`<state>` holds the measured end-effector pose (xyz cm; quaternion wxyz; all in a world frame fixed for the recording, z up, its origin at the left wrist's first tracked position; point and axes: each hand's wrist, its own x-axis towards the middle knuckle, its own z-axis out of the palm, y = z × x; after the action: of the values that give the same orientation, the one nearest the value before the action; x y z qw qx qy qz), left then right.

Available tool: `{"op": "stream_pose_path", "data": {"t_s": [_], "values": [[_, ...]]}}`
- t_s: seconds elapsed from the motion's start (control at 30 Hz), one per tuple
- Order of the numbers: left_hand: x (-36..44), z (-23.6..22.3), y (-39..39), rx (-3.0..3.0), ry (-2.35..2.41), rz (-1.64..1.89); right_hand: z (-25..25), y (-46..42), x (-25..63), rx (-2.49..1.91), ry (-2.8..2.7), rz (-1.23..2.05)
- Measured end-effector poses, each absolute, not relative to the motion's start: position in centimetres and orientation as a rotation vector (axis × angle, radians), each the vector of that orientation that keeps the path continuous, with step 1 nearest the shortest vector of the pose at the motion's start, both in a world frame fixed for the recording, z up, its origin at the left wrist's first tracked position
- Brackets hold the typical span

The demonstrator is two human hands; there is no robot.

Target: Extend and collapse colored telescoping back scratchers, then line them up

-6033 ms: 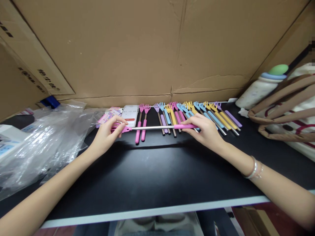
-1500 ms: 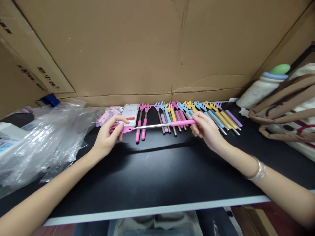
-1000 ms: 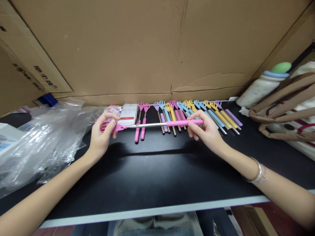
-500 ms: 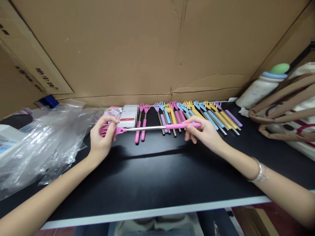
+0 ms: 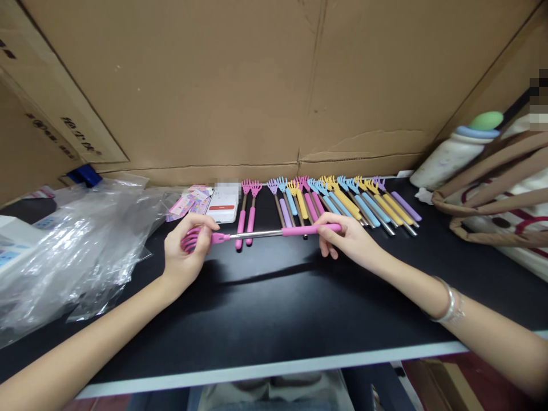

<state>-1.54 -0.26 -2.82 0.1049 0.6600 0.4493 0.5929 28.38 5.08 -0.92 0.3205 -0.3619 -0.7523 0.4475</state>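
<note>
I hold a pink telescopic back scratcher [image 5: 257,234] crosswise above the black table [image 5: 265,308]. My left hand [image 5: 186,257] is closed round its pink claw head. My right hand [image 5: 349,240] pinches its pink grip between thumb and fingers. The metal shaft between them is partly extended. Behind it lies a row of several short back scratchers [image 5: 342,200] in pink, purple, blue and yellow, with two pink ones [image 5: 246,217] at the row's left end.
A phone [image 5: 223,202] lies next to small pink cards [image 5: 188,204]. Crumpled clear plastic bags [image 5: 77,245] fill the left. A cardboard wall [image 5: 274,85] closes the back. A bottle [image 5: 454,151] and a striped bag [image 5: 500,194] stand at the right.
Both hands came nearer to me and lower with the pink scratcher. The shaft between them is shorter than half a second ago, and my left hand has closed more fully on the claw.
</note>
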Motion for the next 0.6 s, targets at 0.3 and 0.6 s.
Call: {"op": "stream_pose_path", "data": {"t_s": [0.3,0.6], "values": [[-1.14,-2.80,-0.20,1.874,1.298,1.600,-0.82,4.70,28.14,-0.948,-1.990,1.181],[-1.12,-2.62,-0.05,1.841,1.317,1.529,-1.03,4.82,28.35,-0.937,-2.062,1.161]]}}
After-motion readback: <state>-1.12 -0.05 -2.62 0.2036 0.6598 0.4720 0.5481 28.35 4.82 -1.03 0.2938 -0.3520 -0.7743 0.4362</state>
